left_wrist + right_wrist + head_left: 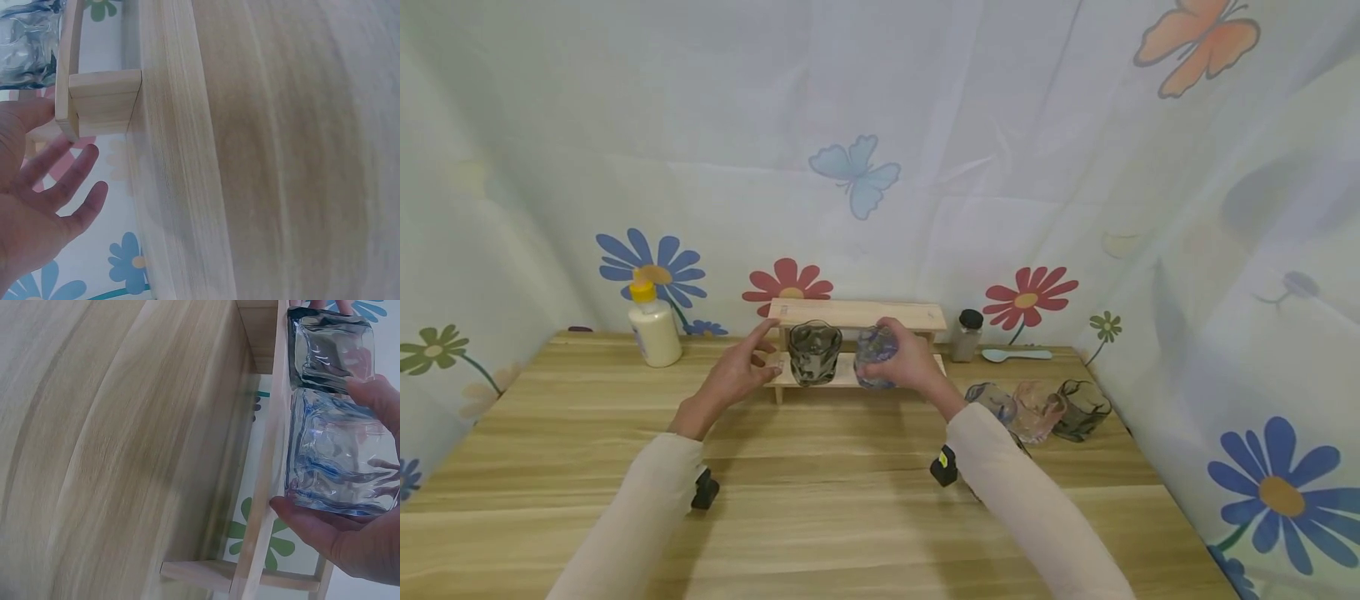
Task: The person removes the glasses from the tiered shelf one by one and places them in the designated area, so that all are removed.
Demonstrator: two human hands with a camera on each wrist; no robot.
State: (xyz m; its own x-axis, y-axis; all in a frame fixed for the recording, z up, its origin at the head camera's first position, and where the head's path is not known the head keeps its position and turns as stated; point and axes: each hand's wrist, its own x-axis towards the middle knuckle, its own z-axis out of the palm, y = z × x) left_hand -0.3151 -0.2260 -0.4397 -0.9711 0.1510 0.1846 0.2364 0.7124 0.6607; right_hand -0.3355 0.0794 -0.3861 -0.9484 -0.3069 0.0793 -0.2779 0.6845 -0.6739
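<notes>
My right hand (pixel 912 357) grips a blue-tinted wavy drinking glass (pixel 337 459), one digit across its top and another low along its side. That glass is at the lower shelf of a small two-tier wooden rack (pixel 857 313), right of a dark grey wavy glass (pixel 815 354); the two look close together in the right wrist view. At the rack's left end is my left hand (pixel 737 373). Its thumb and a finger touch the wood, and the other fingers (pixel 84 203) are spread beyond the shelf end in the left wrist view.
A blue glass (pixel 990 402), a pink glass (pixel 1037 412) and another grey glass (pixel 1081 410) stand in a row at right. Behind them are a black-capped jar (pixel 967 336) and a pale blue spoon (pixel 1017 355). A yellow-capped bottle (pixel 653 325) stands at back left, before the patterned curtain.
</notes>
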